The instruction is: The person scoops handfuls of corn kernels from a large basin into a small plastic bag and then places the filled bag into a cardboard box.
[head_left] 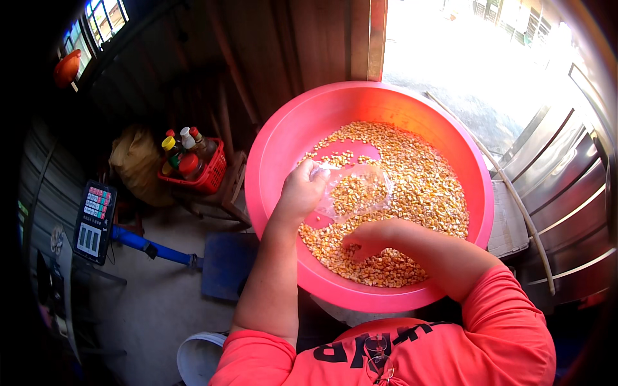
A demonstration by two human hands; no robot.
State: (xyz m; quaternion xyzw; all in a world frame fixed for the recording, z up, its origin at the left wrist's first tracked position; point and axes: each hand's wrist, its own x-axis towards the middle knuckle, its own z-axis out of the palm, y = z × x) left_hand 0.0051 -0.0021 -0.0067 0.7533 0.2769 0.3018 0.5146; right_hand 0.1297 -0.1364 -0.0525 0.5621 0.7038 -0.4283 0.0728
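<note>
A large pink plastic basin (277,145) sits in front of me, partly filled with yellow dried corn kernels (428,186). My left hand (301,192) grips the mouth of a clear plastic bag (357,191) that lies in the basin with some kernels inside it. My right hand (368,238) is pressed palm-down into the kernels just below the bag, its fingers curled in the corn. Whether it holds a scoop of kernels is hidden.
A red basket of bottles (193,164) stands on a small wooden stool at the left. A platform scale with a display head (94,222) and blue pole stands on the concrete floor. A white bucket (199,357) is by my left elbow. Metal rails (560,167) run along the right.
</note>
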